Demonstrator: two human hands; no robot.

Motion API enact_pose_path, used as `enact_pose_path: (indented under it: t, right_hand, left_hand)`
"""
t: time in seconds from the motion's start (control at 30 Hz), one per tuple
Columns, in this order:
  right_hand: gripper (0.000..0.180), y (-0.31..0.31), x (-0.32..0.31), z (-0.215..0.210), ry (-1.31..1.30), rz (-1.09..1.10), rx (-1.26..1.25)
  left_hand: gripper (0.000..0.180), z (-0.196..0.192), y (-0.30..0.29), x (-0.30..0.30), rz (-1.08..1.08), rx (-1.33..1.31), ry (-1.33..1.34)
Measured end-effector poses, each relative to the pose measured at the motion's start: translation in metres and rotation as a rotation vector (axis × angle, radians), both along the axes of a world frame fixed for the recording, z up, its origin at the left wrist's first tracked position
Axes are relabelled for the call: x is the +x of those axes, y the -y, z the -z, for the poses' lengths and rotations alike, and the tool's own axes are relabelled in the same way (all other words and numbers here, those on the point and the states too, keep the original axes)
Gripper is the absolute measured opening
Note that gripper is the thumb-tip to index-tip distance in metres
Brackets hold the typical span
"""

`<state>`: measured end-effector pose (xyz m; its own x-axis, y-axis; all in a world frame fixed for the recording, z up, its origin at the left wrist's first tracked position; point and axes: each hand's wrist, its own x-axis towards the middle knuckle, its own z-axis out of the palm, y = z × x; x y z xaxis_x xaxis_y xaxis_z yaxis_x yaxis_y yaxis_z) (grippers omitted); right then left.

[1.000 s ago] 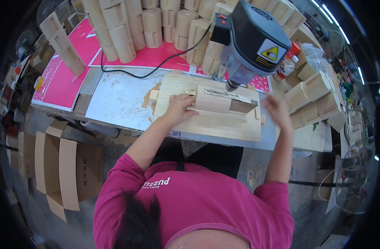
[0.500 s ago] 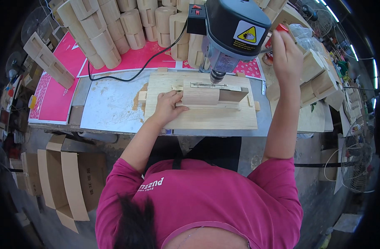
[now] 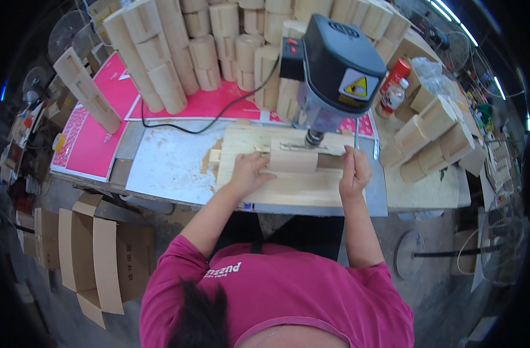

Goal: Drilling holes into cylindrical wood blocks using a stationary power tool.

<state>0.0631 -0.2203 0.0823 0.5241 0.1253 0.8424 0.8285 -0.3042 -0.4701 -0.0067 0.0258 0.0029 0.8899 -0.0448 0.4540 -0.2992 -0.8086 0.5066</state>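
Note:
A black and grey drill press (image 3: pixel 341 64) stands over the bench, its chuck (image 3: pixel 313 138) lowered onto the slotted top of a pale rounded wooden block (image 3: pixel 289 163). The block lies in a fixture on a flat wooden board (image 3: pixel 302 196). At the block's left end, my left hand (image 3: pixel 251 173) grips it with thumb and fingers. My right hand (image 3: pixel 354 171) is closed around the end of the drill press's feed lever (image 3: pixel 356 133), right of the chuck. The drill tip itself is hidden in the block.
Stacked wooden cylinders (image 3: pixel 210 64) line the back of the bench. A slotted wooden piece (image 3: pixel 86 90) stands at the left, with more cylinders (image 3: pixel 433 139) at the right. A black cable (image 3: pixel 210 123) crosses the bench. An open carton (image 3: pixel 105 255) sits on the floor at lower left.
My right hand has pulled the lever down toward me, and the chuck has dropped to the block. My left hand stays at the block's left end. The whole view has shifted slightly.

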Motion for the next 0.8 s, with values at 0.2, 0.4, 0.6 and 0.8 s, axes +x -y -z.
enact_pose_path:
  t: [0.2,0.4,0.6,0.8]
  right_hand:
    - [0.011,0.014,-0.003,-0.061,0.186,0.078,-0.128]
    - [0.03,-0.025,0.074,-0.167,-0.131,0.384,-0.283]
    - [0.036,-0.021,0.088,-0.163,-0.198,0.394,-0.293]
    - [0.028,-0.002,0.025,-0.147,-0.078,0.243,-0.235]
  left_hand:
    - [0.046,-0.003,0.004,-0.005,-0.001,0.003,-0.035]
    - [0.047,-0.004,0.026,0.001,-0.012,0.037,-0.044]
    - [0.041,-0.002,0.04,0.011,-0.023,-0.013,0.02]
    - [0.049,-0.005,0.034,0.012,-0.004,-0.008,-0.026]
